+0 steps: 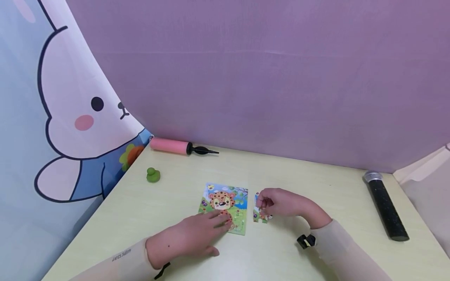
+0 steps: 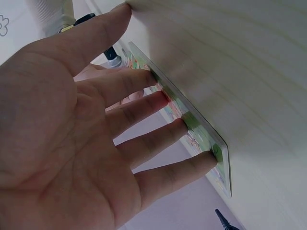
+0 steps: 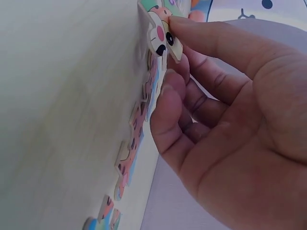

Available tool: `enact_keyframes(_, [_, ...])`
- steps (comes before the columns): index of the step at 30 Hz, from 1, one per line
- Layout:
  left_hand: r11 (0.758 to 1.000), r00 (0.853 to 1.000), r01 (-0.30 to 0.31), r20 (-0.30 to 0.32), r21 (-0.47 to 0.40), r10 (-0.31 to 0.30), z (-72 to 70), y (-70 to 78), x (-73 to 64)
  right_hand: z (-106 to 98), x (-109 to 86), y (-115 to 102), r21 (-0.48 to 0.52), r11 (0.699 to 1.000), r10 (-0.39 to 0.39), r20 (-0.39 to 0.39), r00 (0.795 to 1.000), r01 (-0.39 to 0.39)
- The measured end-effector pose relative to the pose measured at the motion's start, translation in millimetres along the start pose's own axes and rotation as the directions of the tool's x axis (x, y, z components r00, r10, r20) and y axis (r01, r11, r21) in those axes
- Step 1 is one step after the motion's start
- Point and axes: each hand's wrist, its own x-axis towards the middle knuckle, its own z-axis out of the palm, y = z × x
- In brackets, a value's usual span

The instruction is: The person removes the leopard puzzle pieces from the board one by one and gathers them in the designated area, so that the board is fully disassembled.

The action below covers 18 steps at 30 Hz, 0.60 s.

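A leopard jigsaw puzzle board (image 1: 240,224) lies flat at the middle of the table. My left hand (image 1: 191,238) rests on its lower left part, fingers spread and nearly straight. In the left wrist view, the fingertips of that hand (image 2: 86,129) touch the printed face near the board's edge (image 2: 211,134). To the right of the board, my right hand (image 1: 284,203) is over a strip of loose puzzle pieces (image 1: 258,215). The right wrist view shows this hand (image 3: 230,110) pinching a puzzle piece (image 3: 160,31) printed with an eye and nose. Several more pieces (image 3: 136,127) lie in a line beyond it.
At the back left are a pink hand pump (image 1: 170,145) with a black nozzle and a green toy duck (image 1: 153,175). A black microphone (image 1: 386,208) lies at the far right. A purple cloth (image 1: 263,86) hangs behind the table (image 1: 302,169).
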Motion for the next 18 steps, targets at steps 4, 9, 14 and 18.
enact_keyframes(4, [1.0,1.0,0.002,0.003,-0.004,-0.002,-0.3,0.1,0.1,0.3,-0.6,1.9,-0.001,1.0,0.007,-0.008,1.0,-0.007])
enact_keyframes(9, [1.0,1.0,0.0,0.003,-0.008,0.0,-0.5,0.3,-0.3,0.2,-1.9,2.2,-0.012,1.0,0.017,-0.03,0.999,-0.017])
enact_keyframes(14, [1.0,1.0,0.001,0.004,-0.013,-0.001,-1.6,0.2,-0.3,-1.1,-2.2,0.3,-0.018,0.999,0.027,-0.051,0.998,-0.028])
enact_keyframes(18, [1.0,1.0,0.004,0.01,-0.028,-0.004,-2.1,-0.2,-0.2,-2.4,-0.5,-1.8,-0.025,0.999,0.025,-0.073,0.997,-0.027])
